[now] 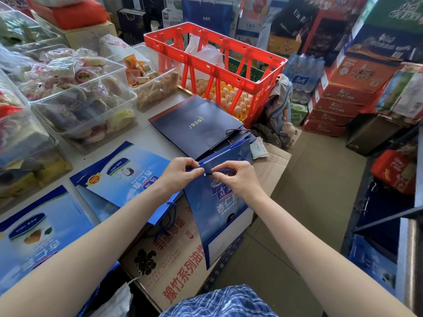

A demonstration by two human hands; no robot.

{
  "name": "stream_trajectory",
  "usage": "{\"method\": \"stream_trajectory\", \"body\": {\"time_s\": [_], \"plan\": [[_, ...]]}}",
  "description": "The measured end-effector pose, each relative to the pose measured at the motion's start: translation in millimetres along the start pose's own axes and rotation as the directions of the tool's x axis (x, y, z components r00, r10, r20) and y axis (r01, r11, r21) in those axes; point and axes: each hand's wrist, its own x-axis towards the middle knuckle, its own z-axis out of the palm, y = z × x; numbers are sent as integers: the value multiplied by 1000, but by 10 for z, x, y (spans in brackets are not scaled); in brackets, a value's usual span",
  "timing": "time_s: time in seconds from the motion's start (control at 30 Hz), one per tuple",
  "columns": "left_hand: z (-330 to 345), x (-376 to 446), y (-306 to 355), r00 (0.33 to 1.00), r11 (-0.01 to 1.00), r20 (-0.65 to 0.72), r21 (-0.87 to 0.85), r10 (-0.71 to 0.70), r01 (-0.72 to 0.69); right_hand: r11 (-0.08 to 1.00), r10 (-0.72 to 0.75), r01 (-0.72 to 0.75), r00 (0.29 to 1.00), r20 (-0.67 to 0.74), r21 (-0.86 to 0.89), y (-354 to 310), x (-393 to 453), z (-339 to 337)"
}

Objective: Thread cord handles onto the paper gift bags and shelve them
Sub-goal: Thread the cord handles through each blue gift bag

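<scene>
Both hands meet at the top edge of a flat blue paper gift bag (215, 202) printed with white Chinese characters, held up in the air over a brown cardboard box (164, 255) with red lettering. The left hand (180, 171) pinches the bag's folded upper rim between thumb and curled fingers, while the right hand (238, 177) pinches a dark blue twisted cord handle (225, 171) right at the rim — the cord arches in a short loop between the two hands. The bag hangs tilted, its lower corner dropping toward the floor. Just behind it, a stack of flat navy paper bags (196, 126) with gold lettering lies on the table, some with cords already showing at their edge. To the left lie more flat light-blue printed gift bags (128, 175) — one with a blue cord dangling off the table edge. An orange-red plastic crate (215, 62) holding eggs stands behind the navy stack, beside clear plastic bins of wrapped snacks (75, 88).
</scene>
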Motion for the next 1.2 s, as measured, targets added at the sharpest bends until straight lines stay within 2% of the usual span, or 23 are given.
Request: {"method": "stream_trajectory", "body": {"time_s": [0.2,0.3,0.43,0.63,0.87,1.03,1.13,1.2], "plan": [[-9,-13,14,1000,1000,12,-17,-23,23,998,-26,26,1000,5,-57,-37,6,32],[10,-12,31,1000,1000,13,-13,-18,19,995,-55,51,998,-40,-90,-35,-6,73],[26,-5,14,999,1000,45,1,-24,24,922,-214,195,977,-22,-336,17,-7,178],[-30,-42,-47,991,997,111,5,-75,75,961,-146,178,976,161,-211,59,-28,101],[60,-11,-33,982,996,171,31,-84,80,943,-94,132,986,136,-305,154,34,69],[20,4,-50,976,998,209,8,-66,66,892,-232,226,972,33,-391,195,8,106],[-14,-9,-73,966,1000,258,5,-23,23,854,-275,300,954,122,-424,189,56,80],[-5,-16,-92,959,999,283,44,4,-17,867,-233,281,959,164,-411,157,63,47]]}}
